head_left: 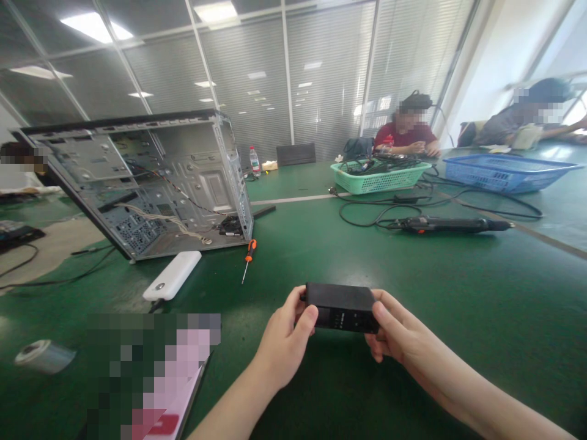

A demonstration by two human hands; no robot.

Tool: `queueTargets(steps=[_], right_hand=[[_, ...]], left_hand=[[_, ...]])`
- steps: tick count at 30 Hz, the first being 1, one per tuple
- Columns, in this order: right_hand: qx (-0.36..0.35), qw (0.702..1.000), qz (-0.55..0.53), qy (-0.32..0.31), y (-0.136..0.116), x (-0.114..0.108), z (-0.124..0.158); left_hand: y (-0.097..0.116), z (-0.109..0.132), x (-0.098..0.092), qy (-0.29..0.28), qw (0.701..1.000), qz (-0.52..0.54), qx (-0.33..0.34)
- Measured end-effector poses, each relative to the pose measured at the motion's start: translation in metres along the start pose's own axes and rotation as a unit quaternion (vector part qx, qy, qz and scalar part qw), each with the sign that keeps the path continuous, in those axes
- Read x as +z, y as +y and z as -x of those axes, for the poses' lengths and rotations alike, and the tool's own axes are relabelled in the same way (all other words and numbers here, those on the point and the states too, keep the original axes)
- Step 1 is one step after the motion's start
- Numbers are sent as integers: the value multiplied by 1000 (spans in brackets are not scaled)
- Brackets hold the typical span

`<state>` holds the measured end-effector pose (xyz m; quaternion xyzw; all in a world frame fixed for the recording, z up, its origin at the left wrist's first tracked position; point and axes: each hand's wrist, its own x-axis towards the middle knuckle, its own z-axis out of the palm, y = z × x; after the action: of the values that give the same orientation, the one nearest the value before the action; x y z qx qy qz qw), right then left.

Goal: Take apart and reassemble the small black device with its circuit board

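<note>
A small black box-shaped device with tiny white markings on its near face is held between my two hands above the green table. My left hand grips its left end, thumb on the near face. At the right end, my right hand has its thumb on the near corner and its other fingers behind and below. An orange-and-black screwdriver lies beyond my left hand. Farther left, a white power bank-like block with a cable rests on the table.
An opened computer case stands back left. To the right lie a black electric screwdriver and its loose cable. Behind it are a green basket of cables and a blue basket. A roll sits front left. Two people sit across the table.
</note>
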<state>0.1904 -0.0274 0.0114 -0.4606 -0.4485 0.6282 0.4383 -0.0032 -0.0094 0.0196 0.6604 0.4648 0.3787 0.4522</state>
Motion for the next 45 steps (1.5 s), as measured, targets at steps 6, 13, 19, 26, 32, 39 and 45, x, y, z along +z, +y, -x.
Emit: queueTargets(steps=[6, 13, 19, 26, 32, 39, 45], right_hand=[[80, 991, -98, -31, 12, 0, -5], [107, 991, -44, -64, 5, 0, -5], [115, 987, -56, -98, 10, -7, -8], [108, 986, -81, -101, 9, -11, -12], [98, 987, -126, -27, 10, -13, -17], [28, 995, -95, -5, -1, -5, -6], [-148, 979, 141, 23, -1, -10, -1]], left_hand=[[-6, -4, 0, 37, 998, -44, -24], [-7, -9, -2, 44, 995, -33, -82], [0, -5, 0, 22, 990, -121, -73], [0, -7, 0, 17, 997, -58, -52], [-4, -7, 4, -33, 996, 54, -56], [-11, -8, 3, 6, 999, 40, -22], [-5, -5, 4, -14, 999, 43, -24]])
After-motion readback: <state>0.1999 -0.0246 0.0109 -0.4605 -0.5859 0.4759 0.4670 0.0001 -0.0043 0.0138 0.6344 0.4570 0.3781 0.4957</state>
